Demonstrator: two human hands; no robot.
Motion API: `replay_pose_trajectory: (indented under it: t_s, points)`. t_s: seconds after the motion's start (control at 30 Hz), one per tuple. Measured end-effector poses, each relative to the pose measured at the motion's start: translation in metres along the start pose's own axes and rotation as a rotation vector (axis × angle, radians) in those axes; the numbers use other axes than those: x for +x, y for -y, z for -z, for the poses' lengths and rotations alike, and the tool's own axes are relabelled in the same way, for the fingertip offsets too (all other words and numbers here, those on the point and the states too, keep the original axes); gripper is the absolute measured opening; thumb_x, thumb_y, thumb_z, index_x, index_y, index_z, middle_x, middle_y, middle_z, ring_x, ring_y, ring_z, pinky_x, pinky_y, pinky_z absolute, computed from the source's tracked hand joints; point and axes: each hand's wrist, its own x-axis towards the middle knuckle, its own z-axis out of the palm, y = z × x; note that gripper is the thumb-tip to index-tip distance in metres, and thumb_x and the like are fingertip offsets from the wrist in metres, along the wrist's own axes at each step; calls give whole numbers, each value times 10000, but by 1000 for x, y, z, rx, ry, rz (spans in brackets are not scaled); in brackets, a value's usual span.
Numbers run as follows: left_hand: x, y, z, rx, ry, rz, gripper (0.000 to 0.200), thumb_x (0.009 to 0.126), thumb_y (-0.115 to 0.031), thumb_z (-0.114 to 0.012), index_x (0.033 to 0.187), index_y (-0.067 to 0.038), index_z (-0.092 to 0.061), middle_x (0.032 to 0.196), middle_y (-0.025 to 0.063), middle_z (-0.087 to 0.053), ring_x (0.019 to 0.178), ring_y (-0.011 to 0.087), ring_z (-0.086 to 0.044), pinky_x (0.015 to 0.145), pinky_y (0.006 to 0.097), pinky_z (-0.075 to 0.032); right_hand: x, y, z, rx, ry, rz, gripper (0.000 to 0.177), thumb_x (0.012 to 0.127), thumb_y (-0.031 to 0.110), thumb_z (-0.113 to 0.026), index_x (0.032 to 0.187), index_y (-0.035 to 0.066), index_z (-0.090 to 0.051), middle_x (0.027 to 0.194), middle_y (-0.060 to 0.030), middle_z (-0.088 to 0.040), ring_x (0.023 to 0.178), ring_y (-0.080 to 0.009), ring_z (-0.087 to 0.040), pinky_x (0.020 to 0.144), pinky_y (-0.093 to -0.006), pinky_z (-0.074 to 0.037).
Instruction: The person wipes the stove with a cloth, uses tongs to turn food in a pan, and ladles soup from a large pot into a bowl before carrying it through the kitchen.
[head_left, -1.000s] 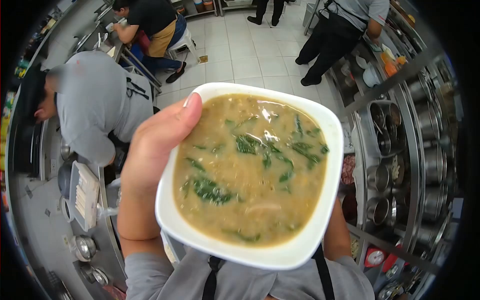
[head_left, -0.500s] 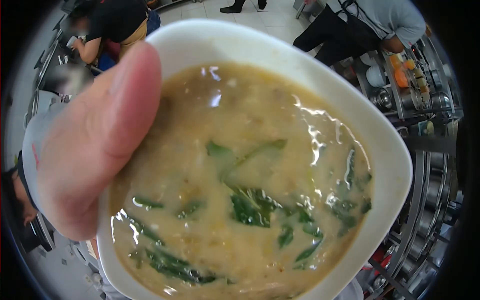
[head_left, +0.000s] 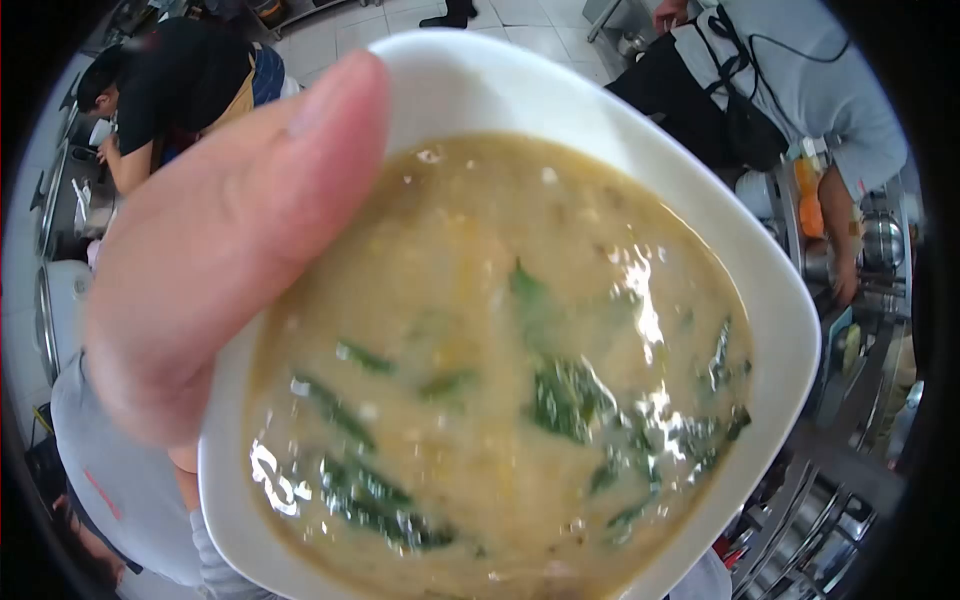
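Observation:
My left hand [head_left: 235, 240] holds a white bowl [head_left: 790, 330] with rounded corners very close to the camera. Its thumb lies over the bowl's left rim, while the other fingers are hidden. Creamy yellow-brown soup [head_left: 440, 300] fills much of the bowl, with dark green leaves [head_left: 570, 400] in it and shiny glints on the surface. The bowl tilts so that its inside faces the camera. My right hand is not in view.
A person in black [head_left: 200, 75] bends over a counter at upper left. Another in grey with a dark apron [head_left: 750, 120] reaches towards metal shelving with pans [head_left: 882, 240] at right. A third person's grey clothing [head_left: 125, 470] shows at lower left.
My thumb and the bowl's left rim have shifted right in view, and the soup's leaves lie differently. The person at right now reaches an arm down to the shelving.

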Motion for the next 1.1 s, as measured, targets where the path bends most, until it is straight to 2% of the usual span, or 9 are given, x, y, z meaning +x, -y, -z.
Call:
replay_pose_trajectory:
  t_s: [0.07, 0.13, 0.17, 0.23, 0.5, 0.57, 0.63, 0.73, 1.1]
  points:
    - [29, -21, 6, -19, -31, -65, 438, 976, -303, -476, 1127, 91, -595, 1057, 198, -673, 929, 247, -681, 824, 343, -553, 44, 78, 10, 11, -4, 51, 437, 878, 469, -500, 1131, 125, -595, 869, -138, -643, 759, -353, -610, 629, -542, -502]
    - [60, -40, 14, -38, -44, -85, 433, 972, -297, -485, 1124, 94, -596, 1056, 201, -672, 930, 251, -680, 826, 344, -552, 78, 146, 17, -820, -191, 272, 404, 910, 415, -476, 1146, 112, -602, 852, -147, -651, 762, -341, -624, 626, -536, -513]
    - [76, -44, 15, -54, -47, -81, 431, 971, -293, -489, 1123, 95, -596, 1055, 202, -672, 930, 254, -680, 828, 345, -552, 81, 185, 22, -824, -187, 270, 404, 910, 415, -476, 1146, 112, -602, 852, -147, -651, 762, -341, -624, 626, -536, -513]
    - [113, -64, 23, -34, -74, -56, 433, 979, -287, -483, 1162, 97, -567, 1092, 197, -655, 967, 243, -657, 849, 332, -526, 63, 300, 9, -128, -41, 170, 255, 904, 217, -609, 1027, -5, -601, 768, -98, -648, 566, -144, -581, 476, -280, -466]
    - [239, -122, 112, 173, -84, 24, 479, 1007, -326, -453, 1282, 64, -491, 1188, 139, -609, 1063, 190, -598, 922, 308, -466, 73, 435, -30, -201, -153, 167, 223, 886, 212, -601, 992, 15, -596, 701, -103, -622, 533, -181, -594, 413, -297, -457]
    - [272, -136, 135, 211, -58, 50, 455, 1022, -330, -423, 1291, 32, -486, 1178, 114, -607, 1056, 170, -595, 918, 304, -466, 113, 385, -20, -227, -87, 4, 160, 889, 187, -545, 929, 38, -585, 670, -92, -585, 501, -190, -558, 382, -324, -434]
    - [307, -157, 160, 191, 11, 92, 429, 1035, -337, -385, 1277, 0, -494, 1158, 85, -607, 1046, 152, -591, 911, 298, -467, 88, 410, -53, -102, -142, -280, 238, 896, 253, -525, 913, 22, -581, 752, -134, -609, 558, -244, -594, 439, -401, -492]
    - [357, -188, 189, 294, 6, 61, 454, 1030, -356, -386, 1285, 6, -485, 1186, 106, -596, 1080, 178, -584, 934, 320, -462, 94, 407, -82, -191, -137, -481, 341, 913, 350, -507, 1027, 47, -618, 797, -145, -650, 731, -321, -654, 652, -464, -539]
    - [575, -250, 258, 393, -15, 6, 483, 1030, -366, -380, 1324, 11, -451, 1243, 117, -570, 1134, 189, -553, 975, 325, -428, 133, 484, -167, 31, -164, -586, 354, 921, 294, -498, 1144, 19, -524, 955, -196, -649, 785, -341, -660, 674, -493, -553]
